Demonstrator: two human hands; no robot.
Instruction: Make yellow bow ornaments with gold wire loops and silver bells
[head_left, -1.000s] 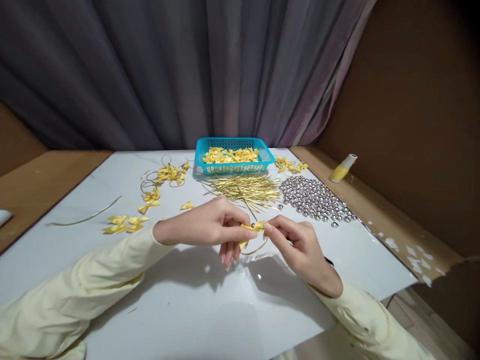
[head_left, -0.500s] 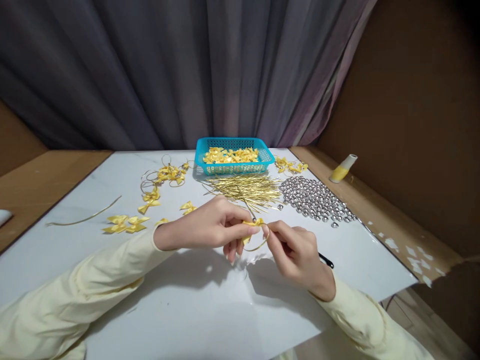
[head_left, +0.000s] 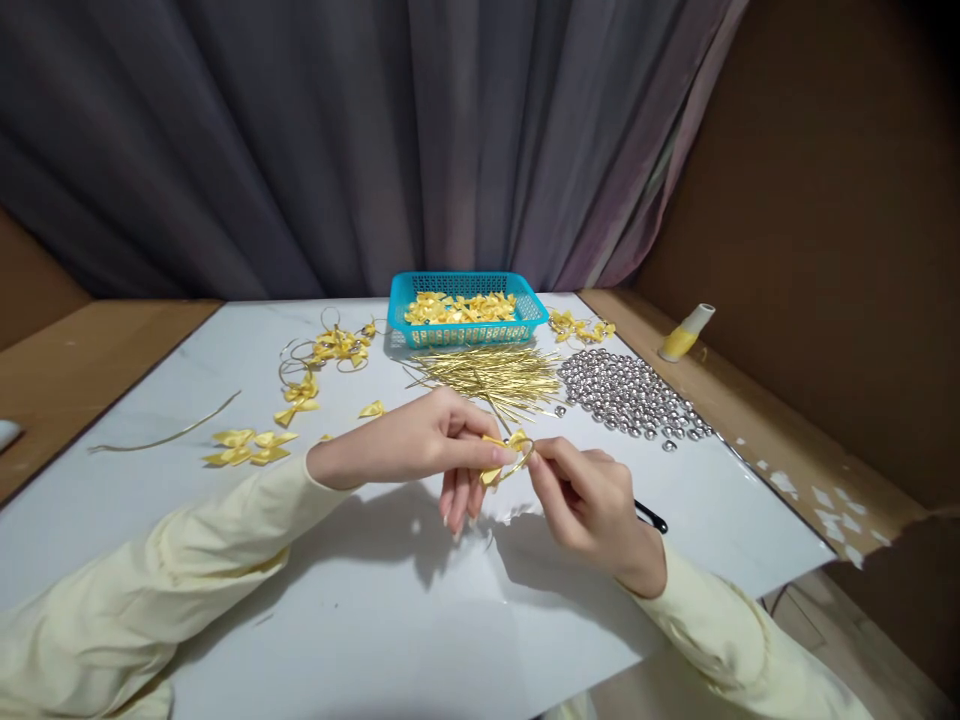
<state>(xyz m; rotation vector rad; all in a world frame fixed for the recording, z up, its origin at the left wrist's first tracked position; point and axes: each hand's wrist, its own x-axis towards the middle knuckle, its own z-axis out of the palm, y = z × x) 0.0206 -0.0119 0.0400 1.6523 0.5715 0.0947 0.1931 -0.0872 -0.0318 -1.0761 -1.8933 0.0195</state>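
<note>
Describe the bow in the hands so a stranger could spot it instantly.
Start at the big white sheet; at its middle the left hand and right hand meet. Pinched between their fingertips is the yellow bow, with a thin gold loop. It alone is held off the sheet; other bows lie loose at left or fill the blue basket.

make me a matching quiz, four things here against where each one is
Things:
1 bow
2 basket
3 beads
4 bottle

Places:
a lying on the wood, far right
b silver heap right of the gold ties
c pinched between left hand and right hand
d far edge of the white sheet, full of ribbon bits

Pairs: 1-c, 2-d, 3-b, 4-a
</note>
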